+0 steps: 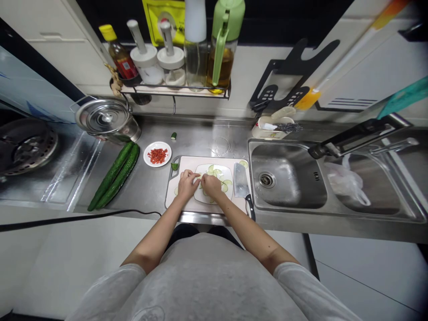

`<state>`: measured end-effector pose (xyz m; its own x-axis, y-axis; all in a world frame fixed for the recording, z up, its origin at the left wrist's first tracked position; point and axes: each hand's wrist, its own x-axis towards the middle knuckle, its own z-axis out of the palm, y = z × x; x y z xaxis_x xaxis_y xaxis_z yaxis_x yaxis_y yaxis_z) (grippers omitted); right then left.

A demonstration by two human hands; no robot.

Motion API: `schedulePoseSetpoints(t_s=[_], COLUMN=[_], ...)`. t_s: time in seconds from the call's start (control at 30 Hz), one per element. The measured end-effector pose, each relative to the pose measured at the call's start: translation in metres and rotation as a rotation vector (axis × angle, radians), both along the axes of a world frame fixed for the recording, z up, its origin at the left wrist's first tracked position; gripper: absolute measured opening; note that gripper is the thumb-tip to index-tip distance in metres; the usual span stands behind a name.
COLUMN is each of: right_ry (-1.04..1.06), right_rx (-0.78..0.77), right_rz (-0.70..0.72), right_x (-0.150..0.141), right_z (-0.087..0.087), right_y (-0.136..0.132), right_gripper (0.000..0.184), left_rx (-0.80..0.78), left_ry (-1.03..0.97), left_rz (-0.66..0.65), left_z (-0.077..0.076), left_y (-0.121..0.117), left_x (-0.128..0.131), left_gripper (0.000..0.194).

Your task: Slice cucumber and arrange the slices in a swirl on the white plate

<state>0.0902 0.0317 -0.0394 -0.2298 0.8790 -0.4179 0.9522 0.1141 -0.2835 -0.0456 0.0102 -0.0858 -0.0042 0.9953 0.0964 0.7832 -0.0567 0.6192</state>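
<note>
My left hand [187,183] and my right hand [211,185] meet over the left part of a white squarish plate [210,198]. The left fingers are bent in a pinch and the right fingers are curled closed; whatever is between them is too small or hidden to make out. Thin pale cucumber slices [227,183] with green rims lie spread on the plate. Under it is a light cutting board [190,206] with a grey edge. A cleaver [240,179] with a black handle rests on the board's right side. A green cucumber end piece [174,166] sits at the board's upper left corner.
Two whole cucumbers [115,176] and a small plate [146,157] of chopped red pieces are to the left. Behind them stands a lidded steel pot [107,118]. A double sink [287,178] is on the right, with a faucet [357,136] above. A condiment rack [177,90] hangs behind.
</note>
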Motion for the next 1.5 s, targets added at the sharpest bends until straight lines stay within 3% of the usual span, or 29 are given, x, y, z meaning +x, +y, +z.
schedulePoseSetpoints(t_s=[0.3,0.47,0.63,0.97,1.5], right_ry=[0.026,0.001,-0.057,-0.051,-0.029], right_rx=[0.038,0.13,0.105,0.077,0.044], right_rz=[-0.005,0.078,0.135,0.033,0.037], right_x=[0.007,0.012,0.009,0.003,0.007], right_z=[0.004,0.006,0.004,0.004,0.008], right_y=[-0.003,-0.023,-0.038,-0.034,-0.034], right_gripper=[0.029,0.034,0.037,0.031,0.028], left_rx=[0.011,0.01,0.028,0.067,0.023], left_ry=[-0.006,-0.004,0.002,0.026,0.003], left_rz=[-0.003,0.003,0.01,-0.008,0.002], left_z=[0.003,0.002,0.004,0.003,0.008], left_y=[-0.001,-0.001,-0.001,0.002,0.0], left_x=[0.0,0.001,0.002,0.002,0.006], left_gripper=[0.02,0.02,0.02,0.017,0.017])
